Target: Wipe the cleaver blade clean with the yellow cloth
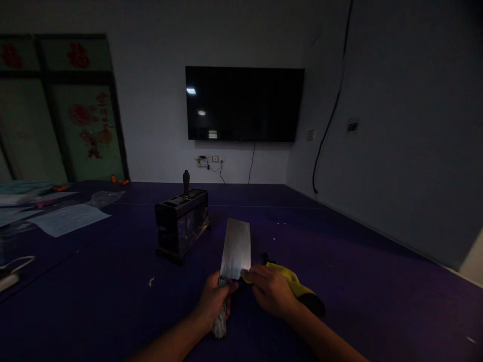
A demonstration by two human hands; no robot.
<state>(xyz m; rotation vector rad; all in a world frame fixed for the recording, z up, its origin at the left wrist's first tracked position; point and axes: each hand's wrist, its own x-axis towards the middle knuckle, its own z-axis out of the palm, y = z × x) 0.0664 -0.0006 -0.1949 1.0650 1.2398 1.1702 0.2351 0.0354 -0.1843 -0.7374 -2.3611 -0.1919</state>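
- Hands met near the middle of the near side of the purple table (113,311), both closed on something, with the cleaver (237,249) between them.
- At the far left, sheets of paper (73,220) and clear plastic (105,197) lay spread about; nearer, a white object (8,282) with a looped cord sat at the edge of view.
- Right of those, a dark block with clear sides (168,231) stood upright, and a single dark handle (186,182) rose from its top. A small white scrap (151,281) lay on the nearer side of it.
- Next came the left hand (212,301), wrapped around the cleaver's pale, mottled handle (219,327), its thumb close to the base of the blade. The blade pointed away, its broad face turned up, right of the block and well apart from it.
- The right hand (275,294) had its fingers bent and gripped a yellow cloth (296,284), a bit of which showed beside the fingertips at the blade's right edge, near the handle. Whether those fingers also pinched the metal could not be told.
- As for how far things had got, the cleaver was out in the hands and the cloth had reached the lower part of the blade; its upper part was uncovered. Nothing visible settled how much had been finished or remained.
- Right of the right hand, the cloth trailed toward a rounded black item (315,304), too dim to identify.
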